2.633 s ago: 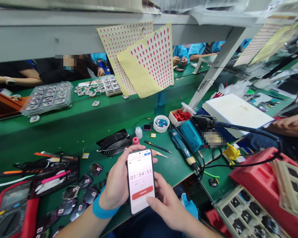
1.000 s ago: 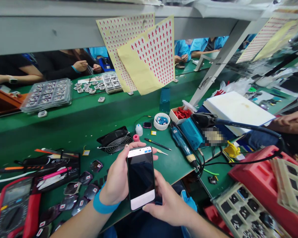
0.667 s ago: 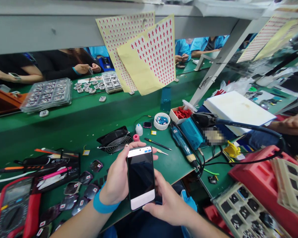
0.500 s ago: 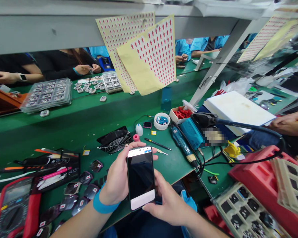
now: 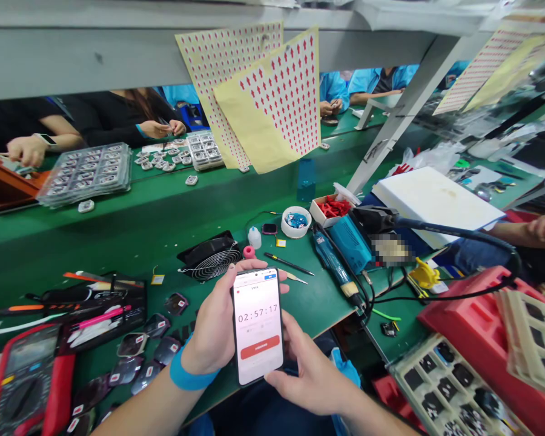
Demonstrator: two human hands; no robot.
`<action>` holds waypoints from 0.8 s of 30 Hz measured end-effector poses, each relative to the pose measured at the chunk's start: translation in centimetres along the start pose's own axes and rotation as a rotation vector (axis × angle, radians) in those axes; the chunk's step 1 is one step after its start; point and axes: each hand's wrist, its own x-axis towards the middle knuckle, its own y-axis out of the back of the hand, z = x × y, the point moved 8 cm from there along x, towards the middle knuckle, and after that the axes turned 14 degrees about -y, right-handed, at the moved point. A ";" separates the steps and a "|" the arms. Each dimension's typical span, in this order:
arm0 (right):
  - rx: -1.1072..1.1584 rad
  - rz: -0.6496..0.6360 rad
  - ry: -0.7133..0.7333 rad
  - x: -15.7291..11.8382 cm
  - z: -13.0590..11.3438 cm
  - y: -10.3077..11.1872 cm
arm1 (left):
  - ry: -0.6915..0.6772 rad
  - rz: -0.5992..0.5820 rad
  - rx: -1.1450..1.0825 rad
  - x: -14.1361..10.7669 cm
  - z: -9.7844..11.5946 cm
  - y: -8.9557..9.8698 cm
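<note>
A phone (image 5: pixel 258 327) is held upright in front of me over the green table's front edge. Its screen is lit, showing 02:57:17 above a red button. My left hand (image 5: pixel 215 321), with a blue band at the wrist, wraps round the phone's left side, fingertips showing past its top right corner. My right hand (image 5: pixel 306 369) touches the lower right side, its thumb by the bottom corner and its other fingers partly behind the phone. Beyond the phone lie a black pen-like tool (image 5: pixel 289 264), a black fan (image 5: pixel 211 257) and a small white bottle (image 5: pixel 255 237).
A red multimeter (image 5: pixel 27 381), dark lenses (image 5: pixel 131 345) and hand tools lie left. At right are a blue electric screwdriver (image 5: pixel 333 263), cables and a red tray (image 5: pixel 481 321). Yellow sheets (image 5: pixel 272 115) hang ahead. Co-workers' hands show across the bench and at far right.
The phone's screen has gone from mostly black to a lit page with a timer. My hands have barely moved. Hands of people at far left and far right have shifted.
</note>
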 end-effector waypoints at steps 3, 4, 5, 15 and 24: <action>-0.012 0.007 0.021 -0.1 -0.4 -0.1 | -0.004 0.005 0.007 0.1 0.0 0.0; -0.017 0.012 0.029 -0.1 -0.5 -0.1 | -0.003 0.008 0.010 0.1 -0.1 0.0; -0.022 0.017 0.039 -0.1 -0.6 -0.1 | -0.001 0.012 0.011 0.1 -0.1 0.0; -0.034 0.017 0.050 0.0 -0.5 0.1 | 0.005 0.003 0.006 0.1 -0.2 0.1; 0.032 -0.014 0.003 -0.1 -0.3 -0.1 | 0.005 0.001 0.009 0.2 -0.1 0.0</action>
